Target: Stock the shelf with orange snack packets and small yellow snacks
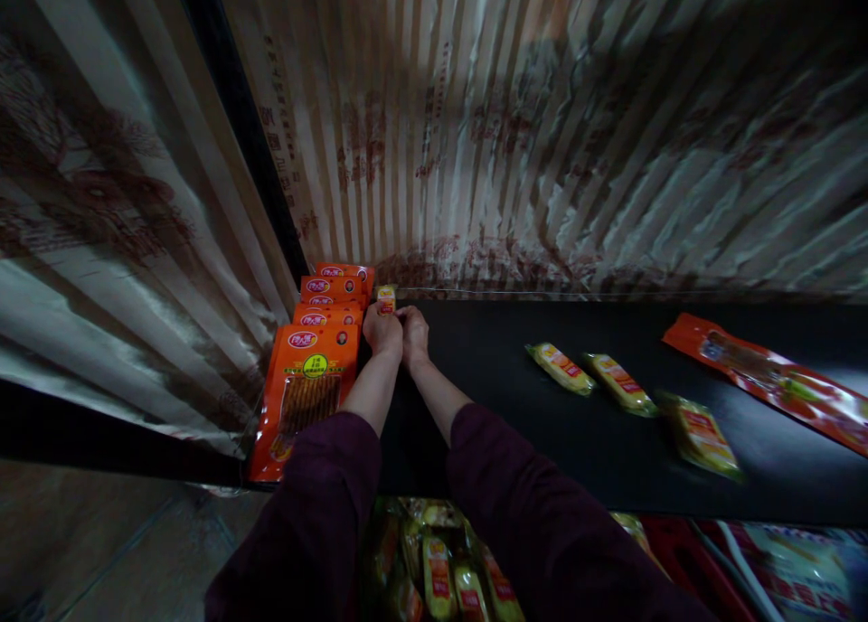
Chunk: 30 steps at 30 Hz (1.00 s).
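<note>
Together, left hand (pixel 383 331) (on yellow packet (pixel 386 298)), right hand (pixel 415 334)

Dark plum sleeves (pixel 535 504) — loose, creased — ending well short of bare hands (pixel 416 336).

Pleated printed curtain (pixel 420 152), black shelf (pixel 488 342), dim tiled floor (pixel 122 541)

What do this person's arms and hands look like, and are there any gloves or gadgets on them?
The left hand and right hand are bare: no gloves, cables or watch show. The left sleeve and right sleeve are dark purple, creased, stopping well short of the hands.
</note>
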Available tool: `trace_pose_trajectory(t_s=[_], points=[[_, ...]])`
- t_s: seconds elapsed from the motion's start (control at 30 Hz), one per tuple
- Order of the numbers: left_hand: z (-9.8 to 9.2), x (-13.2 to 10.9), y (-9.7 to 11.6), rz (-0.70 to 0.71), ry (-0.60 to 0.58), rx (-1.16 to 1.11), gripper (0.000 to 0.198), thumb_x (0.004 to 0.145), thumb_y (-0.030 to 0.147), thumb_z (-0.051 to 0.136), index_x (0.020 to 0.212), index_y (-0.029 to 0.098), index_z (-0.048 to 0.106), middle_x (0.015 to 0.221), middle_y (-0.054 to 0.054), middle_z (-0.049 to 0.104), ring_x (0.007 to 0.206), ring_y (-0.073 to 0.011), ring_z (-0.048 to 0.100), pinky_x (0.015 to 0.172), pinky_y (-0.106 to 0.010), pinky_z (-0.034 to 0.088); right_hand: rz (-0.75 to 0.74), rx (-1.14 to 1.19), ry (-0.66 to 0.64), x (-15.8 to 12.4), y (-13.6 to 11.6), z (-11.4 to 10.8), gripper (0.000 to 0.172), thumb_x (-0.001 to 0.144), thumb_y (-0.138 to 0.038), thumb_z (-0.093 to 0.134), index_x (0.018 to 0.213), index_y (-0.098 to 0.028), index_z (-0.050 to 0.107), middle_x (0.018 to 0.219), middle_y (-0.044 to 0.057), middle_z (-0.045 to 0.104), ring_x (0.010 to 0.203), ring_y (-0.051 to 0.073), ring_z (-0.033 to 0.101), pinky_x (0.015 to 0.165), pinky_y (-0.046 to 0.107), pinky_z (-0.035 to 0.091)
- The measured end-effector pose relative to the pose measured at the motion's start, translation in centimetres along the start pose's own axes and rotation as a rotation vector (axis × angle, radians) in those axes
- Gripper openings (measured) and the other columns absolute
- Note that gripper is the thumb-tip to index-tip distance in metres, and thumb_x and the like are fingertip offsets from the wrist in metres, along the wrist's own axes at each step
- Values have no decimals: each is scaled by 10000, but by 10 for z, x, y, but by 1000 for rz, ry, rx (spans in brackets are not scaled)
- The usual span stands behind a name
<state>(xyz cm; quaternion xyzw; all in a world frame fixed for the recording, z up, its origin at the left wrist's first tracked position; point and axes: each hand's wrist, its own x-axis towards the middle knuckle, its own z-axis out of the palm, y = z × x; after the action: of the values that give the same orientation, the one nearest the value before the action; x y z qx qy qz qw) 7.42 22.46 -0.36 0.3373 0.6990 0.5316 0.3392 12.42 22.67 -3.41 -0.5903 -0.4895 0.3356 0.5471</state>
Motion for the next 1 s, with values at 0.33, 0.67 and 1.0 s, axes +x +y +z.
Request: trace_pose_trajectory(t_s=[0.33,0.67,1.0], points=[[1,1,-1,43,7,82,296,760,81,489,1000,186,628,1096,-80,675,1058,-178,614,914,-257,452,63,-4,-9,7,-3,3,117,685,-218,436,671,-222,552,734,-26,522,705,150,489,692,273,391],[3,2,0,98,15,173,312,761,96,514,1025,202,641,1144,-88,665,1118,-209,584,974,-288,414,30,-13,1,12,-3,5,100,695,-175,437,671,-217,525,756,-6,515,722,156,478,688,273,387],[-7,-5,7,90,-12,159,300,787,122,530,1069,169,623,1180,-102,649,1129,-193,579,978,-257,400,-81,-15,-28,4,-7,3,126,656,-141,428,709,-205,522,792,0,504,769,151,477,732,266,404]])
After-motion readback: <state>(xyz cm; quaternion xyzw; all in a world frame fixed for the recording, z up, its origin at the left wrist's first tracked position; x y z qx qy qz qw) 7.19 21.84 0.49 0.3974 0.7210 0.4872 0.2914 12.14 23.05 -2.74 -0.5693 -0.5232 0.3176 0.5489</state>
